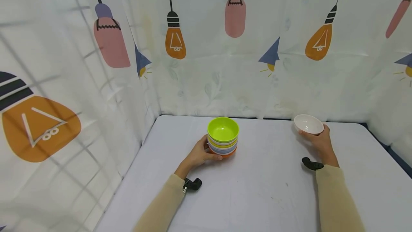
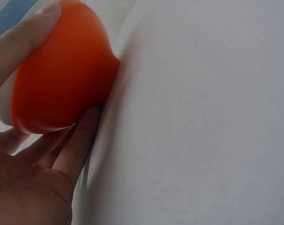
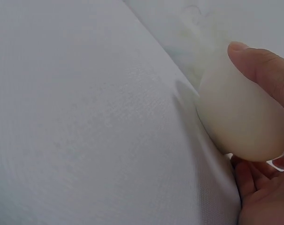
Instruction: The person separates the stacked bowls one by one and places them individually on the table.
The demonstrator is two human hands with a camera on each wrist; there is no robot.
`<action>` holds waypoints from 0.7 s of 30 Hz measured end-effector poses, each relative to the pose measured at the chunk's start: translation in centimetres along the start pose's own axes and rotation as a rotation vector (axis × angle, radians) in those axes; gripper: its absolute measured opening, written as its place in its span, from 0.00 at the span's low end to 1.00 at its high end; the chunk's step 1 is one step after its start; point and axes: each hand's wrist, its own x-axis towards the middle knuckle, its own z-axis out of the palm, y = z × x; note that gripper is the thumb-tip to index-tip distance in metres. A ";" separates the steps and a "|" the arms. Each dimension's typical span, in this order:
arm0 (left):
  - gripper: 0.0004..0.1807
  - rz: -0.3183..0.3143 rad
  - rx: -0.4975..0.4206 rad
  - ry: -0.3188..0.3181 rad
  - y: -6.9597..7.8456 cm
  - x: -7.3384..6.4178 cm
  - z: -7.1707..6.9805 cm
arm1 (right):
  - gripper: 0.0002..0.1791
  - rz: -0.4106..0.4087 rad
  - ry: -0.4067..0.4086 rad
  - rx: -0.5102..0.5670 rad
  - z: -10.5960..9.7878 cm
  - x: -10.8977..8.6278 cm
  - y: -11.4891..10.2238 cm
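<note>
A stack of nested bowls stands left of the table's middle in the head view, with a lime green bowl (image 1: 222, 129) on top and white, yellow and bluish rims below it. At the bottom is an orange bowl (image 2: 62, 70). My left hand (image 1: 197, 154) grips the stack low on its left side, thumb across the front and fingers curled behind. Far to the right, near the back edge, my right hand (image 1: 319, 142) holds a white bowl (image 1: 307, 124) by its near right side. In the right wrist view, the thumb lies against this bowl's outside and the other fingers are under it.
A white cloth covers the table (image 1: 251, 196). Behind it and at the left hang white curtains (image 1: 206, 78) printed with lamps and bulbs. Dark wrist mounts (image 1: 193, 184) are worn below both hands.
</note>
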 end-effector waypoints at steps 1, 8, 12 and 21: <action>0.53 0.000 0.001 0.000 0.0 0.0 0.0 | 0.68 0.008 0.003 0.002 0.0 0.0 0.0; 0.53 0.013 0.001 -0.002 -0.1 0.0 0.1 | 0.69 0.015 0.006 0.031 -0.1 -0.4 0.2; 0.53 0.010 -0.006 0.000 0.0 0.0 0.1 | 0.69 0.011 0.007 0.063 -0.2 -0.6 0.2; 0.53 0.024 -0.002 -0.003 -0.1 -0.1 0.1 | 0.67 0.060 0.020 0.152 -0.6 -0.8 -0.1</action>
